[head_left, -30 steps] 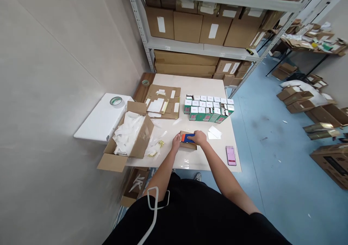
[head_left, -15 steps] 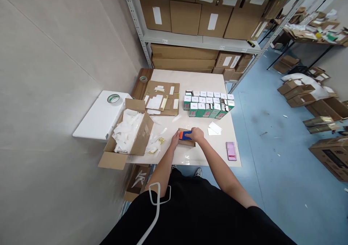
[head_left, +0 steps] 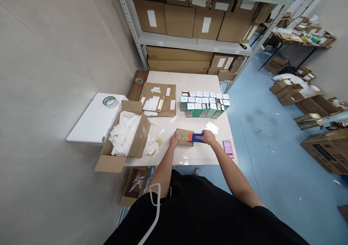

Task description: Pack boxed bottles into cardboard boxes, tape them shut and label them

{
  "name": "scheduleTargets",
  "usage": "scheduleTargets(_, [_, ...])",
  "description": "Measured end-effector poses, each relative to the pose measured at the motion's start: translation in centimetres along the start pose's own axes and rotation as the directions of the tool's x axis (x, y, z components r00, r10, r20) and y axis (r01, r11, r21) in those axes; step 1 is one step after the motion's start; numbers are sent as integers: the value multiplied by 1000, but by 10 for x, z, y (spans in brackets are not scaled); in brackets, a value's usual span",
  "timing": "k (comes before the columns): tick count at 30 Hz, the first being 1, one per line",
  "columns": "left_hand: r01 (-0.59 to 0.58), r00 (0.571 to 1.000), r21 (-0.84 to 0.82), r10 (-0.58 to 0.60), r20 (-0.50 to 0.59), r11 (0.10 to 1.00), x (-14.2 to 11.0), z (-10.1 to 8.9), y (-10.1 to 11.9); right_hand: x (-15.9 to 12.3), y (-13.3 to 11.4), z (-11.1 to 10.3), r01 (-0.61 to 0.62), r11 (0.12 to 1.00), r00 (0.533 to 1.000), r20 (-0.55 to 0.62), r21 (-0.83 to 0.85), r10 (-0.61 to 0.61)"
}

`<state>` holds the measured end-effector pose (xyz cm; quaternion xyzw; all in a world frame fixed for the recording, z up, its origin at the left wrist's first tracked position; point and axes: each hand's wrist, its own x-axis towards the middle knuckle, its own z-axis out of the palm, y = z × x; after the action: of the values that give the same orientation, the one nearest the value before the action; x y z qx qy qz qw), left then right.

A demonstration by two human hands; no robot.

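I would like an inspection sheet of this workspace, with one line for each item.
Surface: pale table, visible parts flat.
Things: small cardboard box, shiny tape on top; blue-and-orange tool at its right end.
Clutter: flattened cardboard, clear plastic, white cards, phone.
Hands: left hand touches the box's left end; right hand has a grip on the tool.
Cables: white cord-like loop near left arm; cannot tell if cable.
Surroundings: loaded shelf rack behind; scraps on blue floor.

Open tabletop (head_left: 194, 82) lies behind the green boxes (head_left: 198, 110), which block a low reach.
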<state>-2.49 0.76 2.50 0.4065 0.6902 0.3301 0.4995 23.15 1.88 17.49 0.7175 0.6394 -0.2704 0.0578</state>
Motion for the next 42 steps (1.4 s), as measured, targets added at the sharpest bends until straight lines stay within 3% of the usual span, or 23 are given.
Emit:
scheduleTargets(3, [3, 1000, 37, -3, -7, 999, 3, 0, -2, -5, 35, -4, -96, 995, 994, -45, 15, 96])
scheduleTargets(7, [-27, 1000, 27, 27, 8, 999, 3, -1, -1, -10, 61, -3, -90, 995, 995, -38, 52, 92])
scheduleTargets(13, [-32, 999, 51, 31, 19, 998, 0, -2, 1, -13, 62, 4, -82, 995, 996, 29, 56, 80])
scheduleTargets(19, [-42, 999, 76, 41, 16, 996, 3, 1, -4, -19, 36, 35, -50, 984, 999, 11, -174, 53])
scheduleTargets(21, [-10, 1000, 111, 11, -11, 994, 6, -2, -5, -21, 41, 45, -67, 971, 997, 10, -228, 71])
scheduleTargets(23, [17, 999, 138, -12, -38, 990, 10, -7, -6, -24, 61, 53, -113, 963, 992, 28, -245, 124])
scheduleTargets(25, [29, 999, 137, -23, -42, 990, 14, -12, -7, -28, 93, 62, -107, 976, 992, 49, -191, 118])
scheduleTargets(28, [22, 999, 122, -17, -38, 992, 17, -12, -8, -36, 137, 81, -188, 976, 981, -60, -108, 183])
scheduleTargets(30, [17, 999, 141, -10, -49, 990, 17, -9, -8, -39, 154, 95, -209, 978, 971, -124, -11, 206])
scheduleTargets(36, [23, 998, 150, -13, -64, 988, 16, -2, -11, -26, 154, 130, -176, 971, 983, -18, 162, 182])
scheduleTargets(42, [17, 997, 143, -6, -73, 990, 15, -3, -16, -8, 155, 149, -184, 953, 970, -112, 240, 215])
